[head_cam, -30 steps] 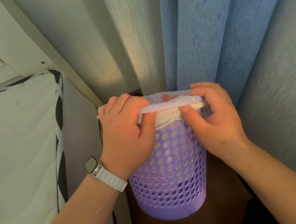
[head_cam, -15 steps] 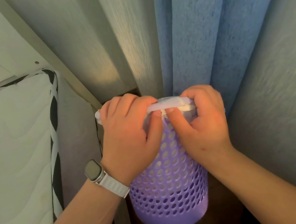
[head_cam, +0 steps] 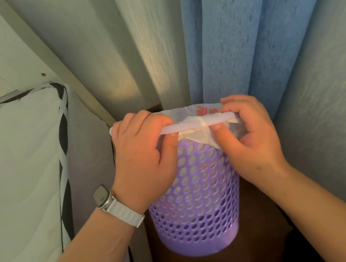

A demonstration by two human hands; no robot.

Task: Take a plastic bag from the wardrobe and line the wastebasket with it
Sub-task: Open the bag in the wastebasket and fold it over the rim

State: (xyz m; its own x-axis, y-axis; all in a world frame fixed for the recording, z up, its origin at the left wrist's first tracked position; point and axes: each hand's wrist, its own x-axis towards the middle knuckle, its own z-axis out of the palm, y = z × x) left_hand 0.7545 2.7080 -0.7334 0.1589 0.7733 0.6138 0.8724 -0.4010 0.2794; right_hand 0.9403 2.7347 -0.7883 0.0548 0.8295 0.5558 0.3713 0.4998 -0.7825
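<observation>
The left hand [head_cam: 142,157] curls its grip over the bag [head_cam: 193,138] at the near-left rim of the basket [head_cam: 199,205]. The right hand [head_cam: 252,139] pinches the bag's folded edge at the near-right. The basket stands on the floor [head_cam: 261,230], with a mattress [head_cam: 15,165] to the left and a curtain [head_cam: 231,32] beyond.

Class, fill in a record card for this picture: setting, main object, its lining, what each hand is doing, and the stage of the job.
setting: corner beside a blue curtain, mattress on the left
main object: purple perforated wastebasket, upright on a dark brown surface
lining: plastic bag, its edge folded over the rim
left hand: grips the bag's edge at the rim's left; white watch on the wrist
right hand: pinches the bag's edge at the rim's right
stage: bag inside, both hands at the rim
</observation>
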